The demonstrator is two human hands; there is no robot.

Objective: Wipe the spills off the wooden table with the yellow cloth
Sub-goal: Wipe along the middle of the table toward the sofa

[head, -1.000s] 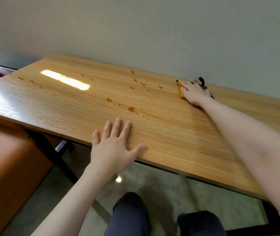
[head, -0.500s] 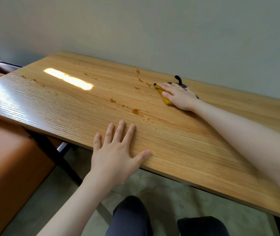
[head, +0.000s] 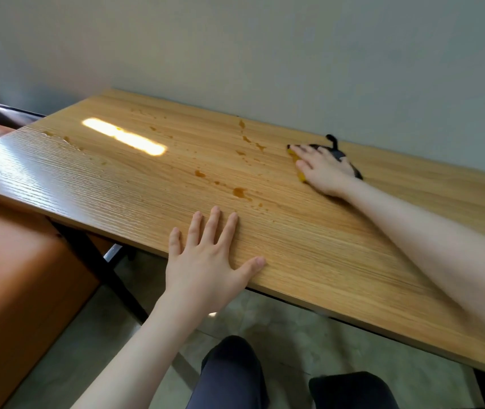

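My right hand (head: 323, 169) lies flat on the yellow cloth (head: 299, 174) near the far edge of the wooden table (head: 338, 255), pressing it down. Only a yellow strip and a dark part (head: 338, 153) of the cloth show around the hand. Brown spills (head: 239, 191) dot the table to the left of the cloth, with more drops (head: 245, 138) near the wall and some (head: 65, 139) at the far left. My left hand (head: 205, 261) rests flat on the near edge, fingers spread, holding nothing.
A grey wall (head: 264, 54) runs along the table's far side. An orange upholstered seat (head: 14, 276) stands at the left, below the table end. Black table legs (head: 99, 261) and my dark-trousered knees (head: 235, 376) are under the near edge.
My right hand pushed the cloth left toward the spills half a second ago, then drew it back to the right. Left hand stays in place.
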